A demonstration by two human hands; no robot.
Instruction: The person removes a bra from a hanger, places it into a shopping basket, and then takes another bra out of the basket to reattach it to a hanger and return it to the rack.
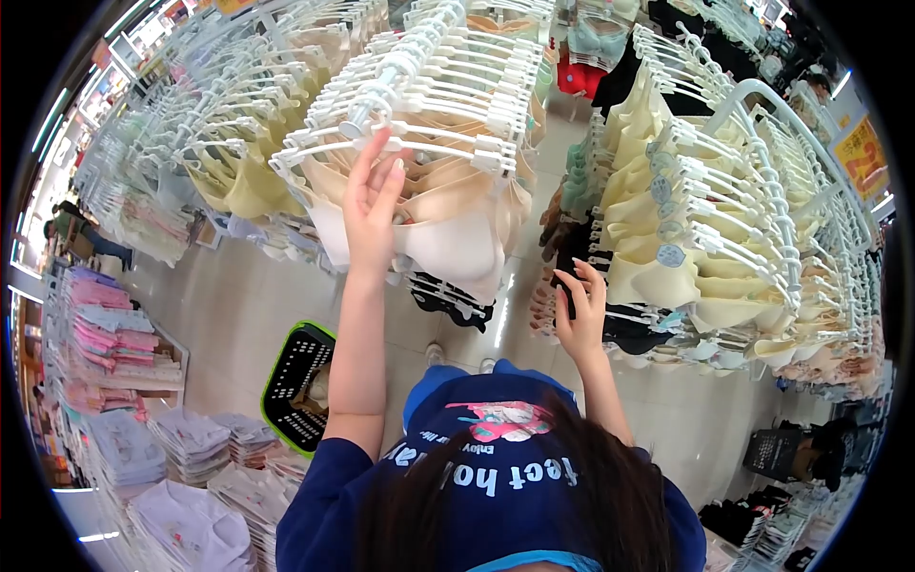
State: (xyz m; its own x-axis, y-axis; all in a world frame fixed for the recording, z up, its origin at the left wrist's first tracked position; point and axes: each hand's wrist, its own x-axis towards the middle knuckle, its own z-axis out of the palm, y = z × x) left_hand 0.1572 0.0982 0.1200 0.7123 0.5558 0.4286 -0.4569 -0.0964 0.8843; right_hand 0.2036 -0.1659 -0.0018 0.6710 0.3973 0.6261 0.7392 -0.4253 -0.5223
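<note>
My left hand is raised in front of the middle rack, its fingers apart, with the fingertips at the front white hanger. They overlap the hanger, and no closed grip shows. From this hanger hangs a pale bra, just right of my left hand, with a row of beige bras behind it. My right hand holds nothing; its fingers are spread and slightly bent, left of the pale yellow bras on the right rack.
A black basket with a green rim stands on the floor at the left. Folded white clothes and pink stacks lie farther left. Another rack with yellow bras is at the upper left. A dark basket is at the lower right.
</note>
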